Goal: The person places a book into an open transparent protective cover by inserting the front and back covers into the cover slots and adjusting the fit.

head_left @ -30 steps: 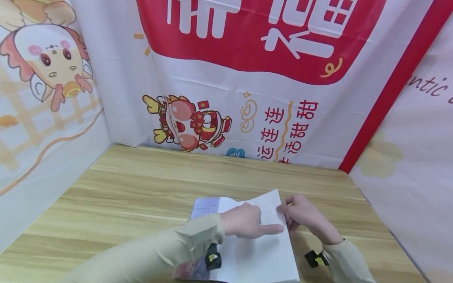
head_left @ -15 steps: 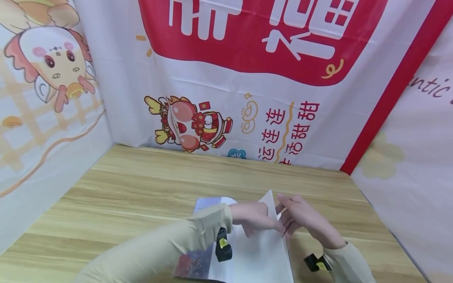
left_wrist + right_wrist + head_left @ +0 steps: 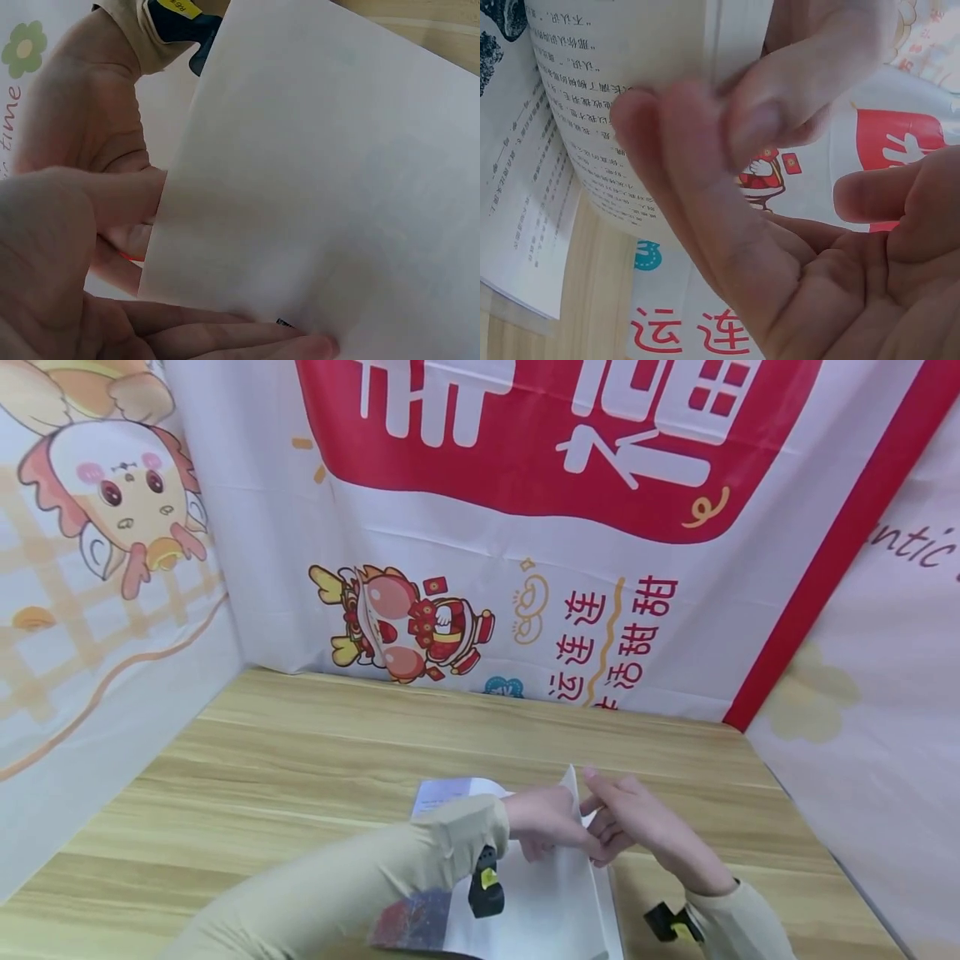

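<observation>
An open book (image 3: 532, 902) lies on the table, its blank white page facing up and a coloured cover flap (image 3: 442, 793) out to the left. My left hand (image 3: 551, 818) reaches across it and grips a bundle of pages at the right edge, thumb on one side and fingers on the other. The lifted page (image 3: 315, 165) fills much of the left wrist view. My right hand (image 3: 637, 818) is at the same edge, thumb standing apart and extended fingers touching the pages. Printed text pages (image 3: 607, 97) show beneath the lifted bundle in the right wrist view.
The wood-grain table (image 3: 300, 752) extends around the book. A white and red printed cloth (image 3: 450, 543) hangs at the back, with printed cloths along the left side (image 3: 112, 635) and right side (image 3: 885, 693). A black wrist camera (image 3: 486, 885) sits on the left sleeve.
My left hand has moved from pointing on the page to gripping the pages' right edge. The bundle has lifted away from pages beneath. My right hand's thumb has come off the page edge.
</observation>
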Motion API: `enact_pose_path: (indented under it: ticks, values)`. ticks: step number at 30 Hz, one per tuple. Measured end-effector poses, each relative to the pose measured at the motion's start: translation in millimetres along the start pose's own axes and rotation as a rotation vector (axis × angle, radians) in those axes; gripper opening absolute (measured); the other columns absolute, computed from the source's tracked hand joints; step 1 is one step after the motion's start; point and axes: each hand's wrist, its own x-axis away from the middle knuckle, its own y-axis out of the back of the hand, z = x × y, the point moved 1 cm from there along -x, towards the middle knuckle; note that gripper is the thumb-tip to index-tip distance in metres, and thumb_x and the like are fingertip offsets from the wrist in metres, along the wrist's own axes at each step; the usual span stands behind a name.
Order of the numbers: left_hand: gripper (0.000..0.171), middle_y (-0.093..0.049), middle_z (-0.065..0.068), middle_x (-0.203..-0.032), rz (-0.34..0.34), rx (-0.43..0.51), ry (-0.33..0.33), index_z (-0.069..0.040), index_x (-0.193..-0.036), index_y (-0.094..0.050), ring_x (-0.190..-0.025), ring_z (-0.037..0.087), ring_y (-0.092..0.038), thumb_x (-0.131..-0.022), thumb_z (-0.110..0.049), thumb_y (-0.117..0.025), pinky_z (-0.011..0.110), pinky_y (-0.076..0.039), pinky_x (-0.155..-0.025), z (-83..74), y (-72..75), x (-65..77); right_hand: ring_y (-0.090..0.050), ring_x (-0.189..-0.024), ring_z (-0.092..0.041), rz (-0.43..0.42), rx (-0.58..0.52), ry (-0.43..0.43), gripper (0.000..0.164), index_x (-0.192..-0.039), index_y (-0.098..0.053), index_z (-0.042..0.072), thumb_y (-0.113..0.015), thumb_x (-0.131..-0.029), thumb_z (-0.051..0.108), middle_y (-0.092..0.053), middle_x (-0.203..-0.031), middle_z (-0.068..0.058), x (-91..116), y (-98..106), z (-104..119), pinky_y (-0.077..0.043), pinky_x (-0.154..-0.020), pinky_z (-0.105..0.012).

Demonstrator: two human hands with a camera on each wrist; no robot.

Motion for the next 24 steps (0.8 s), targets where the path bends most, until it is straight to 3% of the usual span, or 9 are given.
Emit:
enact_pose_path:
  ticks: [5, 11, 17, 24]
  values:
    - [0.029, -0.055, 0.004, -0.080, -0.042, 0.005, 0.018, -0.009, -0.090, -0.059, -0.069, 0.023, -0.059, -0.078, -0.031, -0.074, 0.033, -0.052, -0.053, 0.2, -2.7, -1.0, -0.066, -0.065, -0.029, -0.004, -0.020, 0.010, 0.062, -0.104, -0.055, -0.016, -0.035, -0.104, 0.042, -0.065, -0.073, -0.017, 0.6, -2.7, 0.6, -0.054, -0.060, -0.044]
    - [0.017, -0.052, 0.005, -0.072, -0.008, 0.109, -0.051, -0.009, -0.093, -0.059, -0.062, 0.022, -0.053, -0.086, -0.023, -0.065, 0.035, -0.052, -0.052, 10.7, -0.7, -1.8, -0.066, -0.072, -0.035, 0.013, -0.043, 0.020, 0.052, -0.105, -0.053, -0.017, -0.038, -0.104, 0.033, -0.065, -0.078, -0.020, -1.4, -2.7, -1.7, -0.054, -0.062, -0.044]
    - [0.019, -0.064, 0.006, -0.070, 0.002, 0.171, -0.120, -0.005, -0.088, -0.064, -0.061, 0.025, -0.064, -0.092, -0.022, -0.056, 0.033, -0.053, -0.051, 25.8, 6.8, -0.8, -0.065, -0.074, -0.032, -0.050, 0.096, 0.007, 0.041, -0.102, -0.059, -0.011, -0.040, -0.103, 0.025, -0.065, -0.082, -0.018, -5.2, 3.7, -9.9, -0.054, -0.061, -0.042]
    - [0.020, -0.065, 0.007, -0.073, 0.004, 0.222, -0.120, -0.002, -0.089, -0.063, -0.061, 0.024, -0.066, -0.094, -0.019, -0.053, 0.035, -0.054, -0.052, 40.5, 17.8, 6.0, -0.057, -0.069, -0.026, -0.103, 0.256, -0.008, 0.028, -0.081, -0.056, -0.005, -0.044, -0.098, 0.013, -0.058, -0.072, -0.014, -11.0, 11.8, -22.0, -0.052, -0.057, -0.040]
